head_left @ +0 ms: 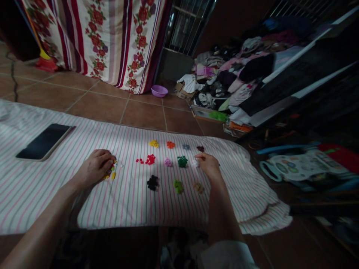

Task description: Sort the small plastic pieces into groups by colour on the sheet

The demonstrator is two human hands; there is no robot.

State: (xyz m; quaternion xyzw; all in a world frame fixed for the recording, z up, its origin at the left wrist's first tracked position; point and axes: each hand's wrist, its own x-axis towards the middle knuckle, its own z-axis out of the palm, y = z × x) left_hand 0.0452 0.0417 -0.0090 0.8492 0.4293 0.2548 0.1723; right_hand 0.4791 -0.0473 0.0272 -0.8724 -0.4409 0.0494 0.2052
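Observation:
My left hand (97,167) rests on the striped cloth, its fingers curled together over a small mixed pile of toy-brick-like pieces (113,175) in yellow, red and green. What lies under those fingers is hidden. On the right, the thumb and fingers of my right hand (208,164) are pinched together at a little white pile (195,163); anything between them is too small to make out. Between the hands lie colour-sorted piles: red (150,159), pink (168,162), dark green (182,161), black (153,182), lime green (177,186) and tan (198,187).
Farther back are yellow (154,143), orange (170,144), grey (186,147) and dark brown (200,148) piles. A phone (45,142) lies left on the cloth (129,209). Beyond are a purple basin (159,91), a floral curtain (112,41) and heaped clothes (224,71).

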